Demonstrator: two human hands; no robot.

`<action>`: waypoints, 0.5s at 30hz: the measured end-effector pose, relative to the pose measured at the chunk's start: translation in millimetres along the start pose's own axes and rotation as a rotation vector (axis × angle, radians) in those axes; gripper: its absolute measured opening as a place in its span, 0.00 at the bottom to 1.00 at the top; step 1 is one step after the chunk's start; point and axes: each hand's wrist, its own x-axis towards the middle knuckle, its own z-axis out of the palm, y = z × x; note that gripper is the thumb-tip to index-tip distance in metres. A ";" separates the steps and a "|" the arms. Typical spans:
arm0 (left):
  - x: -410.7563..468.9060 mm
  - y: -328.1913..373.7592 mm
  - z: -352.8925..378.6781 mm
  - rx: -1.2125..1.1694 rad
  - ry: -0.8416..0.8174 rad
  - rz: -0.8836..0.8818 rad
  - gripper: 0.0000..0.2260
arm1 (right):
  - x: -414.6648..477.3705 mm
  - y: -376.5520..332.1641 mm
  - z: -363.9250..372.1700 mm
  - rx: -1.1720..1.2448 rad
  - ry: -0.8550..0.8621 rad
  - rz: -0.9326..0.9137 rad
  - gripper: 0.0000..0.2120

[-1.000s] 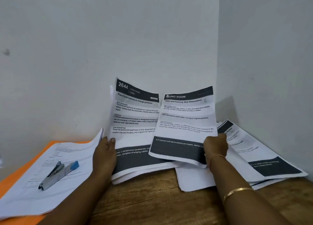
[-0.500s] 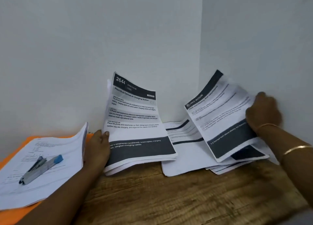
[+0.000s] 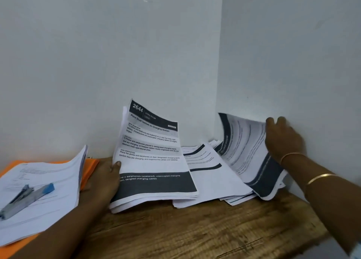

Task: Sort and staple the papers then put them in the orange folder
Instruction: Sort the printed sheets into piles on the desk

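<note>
My left hand (image 3: 108, 177) grips the left edge of a paper stack (image 3: 154, 161) headed "2644", thumb on its front page, propping it tilted up from the wooden table (image 3: 195, 231). Over at the right wall, my right hand (image 3: 283, 139) holds the right edge of a single printed sheet (image 3: 246, 151), which bows upward and is blurred. That sheet hangs over a loose pile of papers (image 3: 209, 178) spread flat in the corner. At the far left lies the orange folder (image 3: 90, 168), mostly covered by another paper stack (image 3: 43, 196). A grey stapler (image 3: 25, 197) with a blue end rests on top.
White walls meet in a corner right behind the papers and close off the back and right side. Bare wood shows along the table's front, between my forearms.
My right hand has carried the single sheet from beside the "2644" stack rightward toward the wall, over the loose pile. My left hand keeps its grip on the stack.
</note>
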 end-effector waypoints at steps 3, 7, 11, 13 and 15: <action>-4.1 1.6 1.1 -0.034 -0.006 0.008 0.10 | -8.4 -2.4 15.9 0.079 -0.053 0.071 0.10; -8.3 4.4 3.6 -0.096 -0.036 -0.022 0.10 | -15.5 -8.3 33.7 0.141 -0.201 0.106 0.12; -8.3 6.2 5.4 -0.160 -0.053 -0.070 0.09 | -19.3 -12.3 46.2 0.239 -0.460 0.104 0.11; -6.4 5.6 4.6 -0.191 -0.053 -0.104 0.10 | -22.9 -15.5 50.5 0.240 -0.587 0.054 0.14; -3.8 3.4 3.4 -0.226 -0.059 -0.141 0.11 | -27.5 -19.0 53.6 0.207 -0.673 -0.014 0.16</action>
